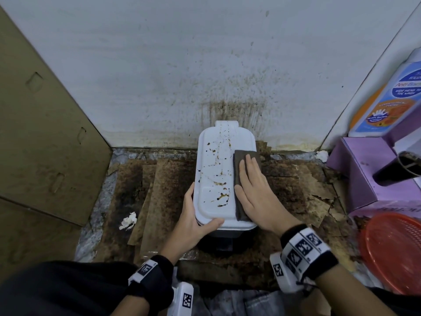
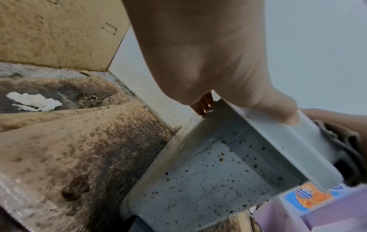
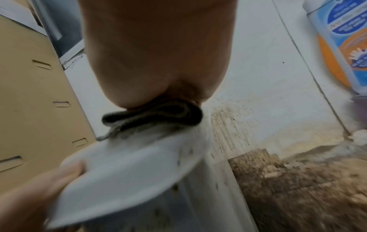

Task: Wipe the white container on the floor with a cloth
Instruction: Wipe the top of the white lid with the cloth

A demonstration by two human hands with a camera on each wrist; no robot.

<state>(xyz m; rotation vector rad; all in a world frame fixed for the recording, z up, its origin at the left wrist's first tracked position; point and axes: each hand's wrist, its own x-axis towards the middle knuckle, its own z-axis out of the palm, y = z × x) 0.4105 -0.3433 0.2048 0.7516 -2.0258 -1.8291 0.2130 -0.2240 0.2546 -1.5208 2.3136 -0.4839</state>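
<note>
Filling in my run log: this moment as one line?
wipe underway | right hand presses cloth flat on container lid | left hand grips near corner | brown stains remain

Purple box (image 1: 364,174) crowds the right, wall (image 1: 182,65) behind (left floor (image 1: 127,179) open).

We're looking down into a grimy floor corner of what seems a home kitchen or utility nook. A white wall (image 1: 159,65) is filling the top of the frame, spattered brown low at centre. Stained, peeling cardboard sheets (image 1: 159,185) are covering the floor at centre. A cardboard box (image 1: 45,133) is leaning along the left edge. At upper right an antibacterial wash bottle (image 1: 391,99) is standing on a purple box (image 1: 369,174), and a red plastic basket (image 1: 394,254) is sitting at lower right. A crumpled tissue (image 1: 128,221) is lying at lower left.
</note>
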